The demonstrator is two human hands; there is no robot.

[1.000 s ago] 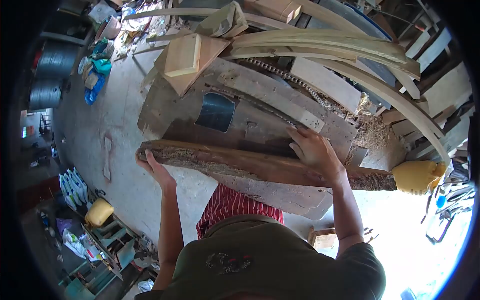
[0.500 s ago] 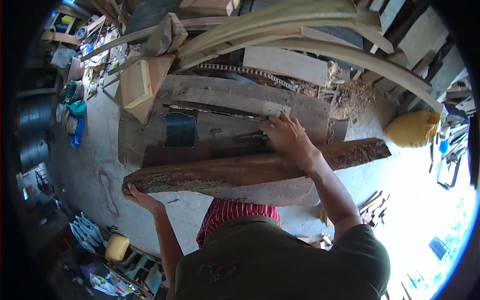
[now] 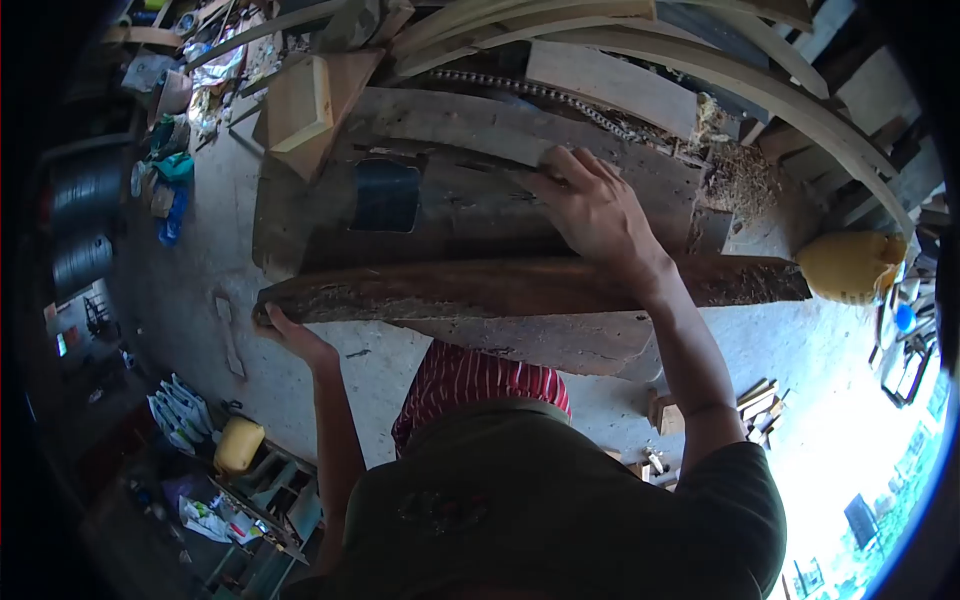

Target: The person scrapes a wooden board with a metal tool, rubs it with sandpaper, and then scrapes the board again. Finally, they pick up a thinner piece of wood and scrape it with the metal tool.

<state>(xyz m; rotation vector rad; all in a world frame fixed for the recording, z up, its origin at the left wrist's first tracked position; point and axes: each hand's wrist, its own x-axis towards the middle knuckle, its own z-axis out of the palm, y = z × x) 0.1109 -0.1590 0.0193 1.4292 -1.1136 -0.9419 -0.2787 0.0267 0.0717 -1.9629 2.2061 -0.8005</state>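
A long, thick wooden plank (image 3: 430,290) with a rough, bark-like edge lies across the near side of the worn work board (image 3: 310,225). My left hand (image 3: 300,335) grips its left end, thumb on the end face and fingers underneath. Beyond the plank, my right hand (image 3: 605,215) is closed, fingers curled at the right end of a pale curved wooden strip (image 3: 460,130); what lies between the fingertips is hidden. My right forearm passes over the plank. A dark blue square patch (image 3: 387,195) shows on the board, left of my right hand.
Long curved timbers (image 3: 720,75) and a chain (image 3: 540,95) lie along the far side. A wood block (image 3: 300,105) sits at the far left. Shavings (image 3: 740,185) and a yellow container (image 3: 850,265) are at the right. Offcuts (image 3: 765,405) lie on the floor.
The view has tilted and shifted, so the board and plank appear higher in the frame. The plank looks more level now. Both hands keep their places, the right one with its fingers more curled.
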